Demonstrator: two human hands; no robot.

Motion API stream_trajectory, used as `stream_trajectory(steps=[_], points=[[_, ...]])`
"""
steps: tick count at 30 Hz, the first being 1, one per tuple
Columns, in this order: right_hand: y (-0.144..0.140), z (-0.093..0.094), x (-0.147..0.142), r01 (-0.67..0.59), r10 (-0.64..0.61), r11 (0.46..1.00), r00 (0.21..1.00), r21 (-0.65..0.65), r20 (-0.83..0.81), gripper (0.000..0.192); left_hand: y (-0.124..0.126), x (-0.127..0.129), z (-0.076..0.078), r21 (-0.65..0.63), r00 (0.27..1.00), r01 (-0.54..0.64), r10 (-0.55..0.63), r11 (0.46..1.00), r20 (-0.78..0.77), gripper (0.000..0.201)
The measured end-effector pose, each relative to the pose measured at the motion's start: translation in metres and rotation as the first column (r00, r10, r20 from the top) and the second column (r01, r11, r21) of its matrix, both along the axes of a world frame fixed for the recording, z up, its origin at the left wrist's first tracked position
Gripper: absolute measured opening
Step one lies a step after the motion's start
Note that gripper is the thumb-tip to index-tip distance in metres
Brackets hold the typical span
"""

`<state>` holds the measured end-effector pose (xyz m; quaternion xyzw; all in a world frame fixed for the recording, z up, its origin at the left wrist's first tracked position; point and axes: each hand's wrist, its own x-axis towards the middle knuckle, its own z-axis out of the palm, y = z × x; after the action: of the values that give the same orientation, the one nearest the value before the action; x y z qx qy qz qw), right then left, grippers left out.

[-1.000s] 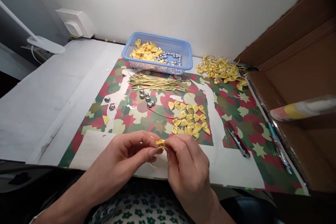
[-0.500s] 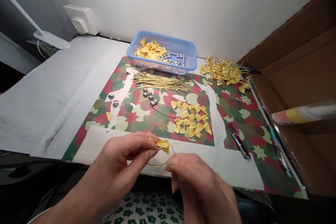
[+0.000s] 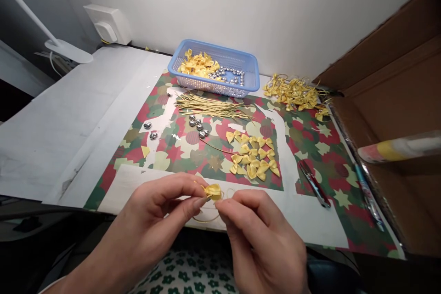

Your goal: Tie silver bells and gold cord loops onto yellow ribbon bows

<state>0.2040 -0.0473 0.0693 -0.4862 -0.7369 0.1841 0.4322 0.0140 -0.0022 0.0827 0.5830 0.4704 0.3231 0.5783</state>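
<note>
My left hand (image 3: 168, 211) pinches a small yellow ribbon bow (image 3: 213, 191) between thumb and forefinger, above the front edge of the table. Close against the bow's right side, my right hand (image 3: 262, 234) has thumb and forefinger pressed together on a thin gold cord (image 3: 206, 219). The cord loops below the bow between both hands; its exact path through the bow is hidden by the fingers. Beyond my right hand, several loose yellow bows (image 3: 253, 156) lie in rough rows on the patterned sheet. Silver bells (image 3: 199, 125) sit in a cluster left of them.
A blue basket (image 3: 255, 78) at the back holds yellow bows and silver beads. Gold cords (image 3: 210, 104) lie before it. Corded bows (image 3: 292, 92) are piled back right. Red-handled snips (image 3: 314, 183) and a teal pen-like tool (image 3: 368, 197) lie near a cardboard box (image 3: 386, 82).
My right hand has moved up and slightly left, its fingertips now right beside the bow. The bow has turned a little in my left fingers, and the cord loop has shifted lower.
</note>
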Motion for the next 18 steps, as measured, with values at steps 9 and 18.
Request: stream_trajectory(steps=[9,18], points=[[-0.004,0.001,-0.006,0.081,-0.095,0.992,0.986,0.099,0.137,0.030,-0.001,0.000,0.001,0.031,0.999,-0.017,0.018,0.999,-0.037,0.016],[0.010,0.003,0.002,0.031,-0.043,0.994,0.993,-0.110,-0.110,0.021,-0.004,0.002,-0.003,0.138,0.993,0.008,0.009,0.990,-0.120,0.018]])
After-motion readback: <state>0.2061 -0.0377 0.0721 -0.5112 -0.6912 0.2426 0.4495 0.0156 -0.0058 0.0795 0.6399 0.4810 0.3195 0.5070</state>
